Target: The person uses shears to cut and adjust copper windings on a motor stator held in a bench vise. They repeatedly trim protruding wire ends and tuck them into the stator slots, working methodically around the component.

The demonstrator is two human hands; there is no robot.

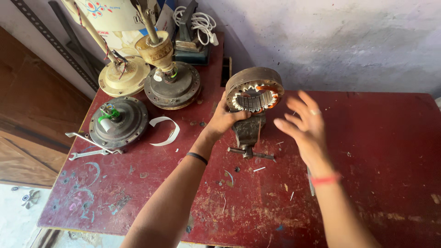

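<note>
**One stator in the vise, two hands at it**

Left hand [225,118] up against the lower left edge of the stator ring [254,89], fingers curled round its rim and gripping it. Right hand [304,125] off to the right of the ring, apart from it, fingers spread wide and holding nothing, a little blurred. One black band on the left wrist, one red band on the right wrist, one ring on a right finger.

One stator ring, rusty brown outside, pale slot teeth inside, copper winding showing along its right inner side, standing tilted on top of one small bench vise [247,133] near the middle back of the red table [376,183]. One vise handle bar lying crosswise at the front of the vise.

Over on the left of the table: three round fan motor housings, counted as one dark one [118,121] nearest with green and white wires on top, one dark one [172,85] behind it with a cream cup on its rod, one cream one [124,76] at the back. Two spanners [92,146] crossed at the left edge, just beside the nearest housing. One curled white strip [165,130] between that housing and the left forearm. One coil of white cord [198,20] at the back against the wall
</note>
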